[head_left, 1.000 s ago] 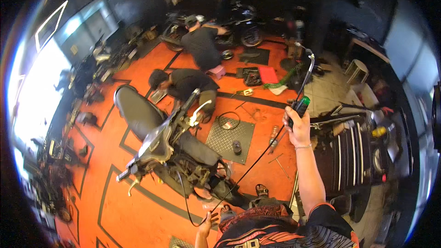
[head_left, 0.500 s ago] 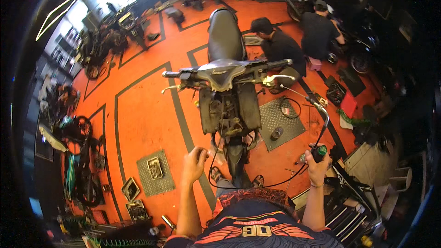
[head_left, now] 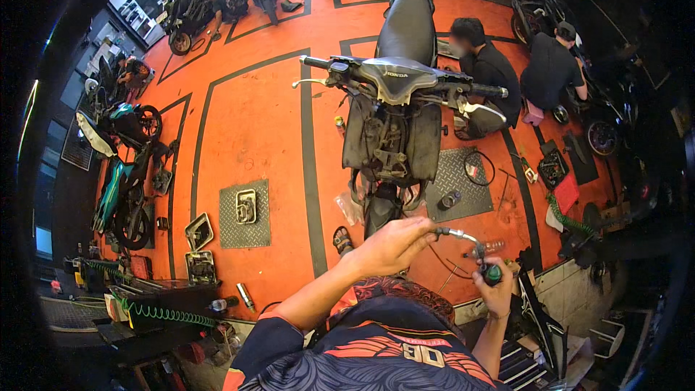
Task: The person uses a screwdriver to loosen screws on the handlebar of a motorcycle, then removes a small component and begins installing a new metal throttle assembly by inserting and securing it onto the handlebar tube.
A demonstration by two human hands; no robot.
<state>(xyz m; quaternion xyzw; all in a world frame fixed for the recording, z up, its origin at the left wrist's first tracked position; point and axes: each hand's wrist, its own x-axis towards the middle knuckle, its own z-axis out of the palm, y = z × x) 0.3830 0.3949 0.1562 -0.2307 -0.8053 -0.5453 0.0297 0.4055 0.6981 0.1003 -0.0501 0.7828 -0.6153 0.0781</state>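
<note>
My left hand (head_left: 394,246) reaches across in front of me, fingers closed on a black control cable beside its bent silver metal tube (head_left: 457,234). My right hand (head_left: 496,291) is wrapped round a small dark object with a round green end (head_left: 492,274); its exact kind I cannot tell. The tube curves down toward that object. Beyond my hands stands a partly stripped motorcycle (head_left: 394,80), facing me, its handlebar bare and its front panels off. Part of the cable is hidden by my left hand and arm.
Two people in dark clothes crouch to the right of the motorcycle. A grey checkered metal mat (head_left: 460,185) holds a dark cup-like part. Another mat (head_left: 233,237) at left bears a tray of parts. A teal motorcycle (head_left: 119,195) stands at far left; a tool bench (head_left: 528,362) lies lower right.
My left hand has moved right and taken hold of the cable by the metal tube. My right hand has lowered slightly with the green-ended object. The whole view has shifted.
</note>
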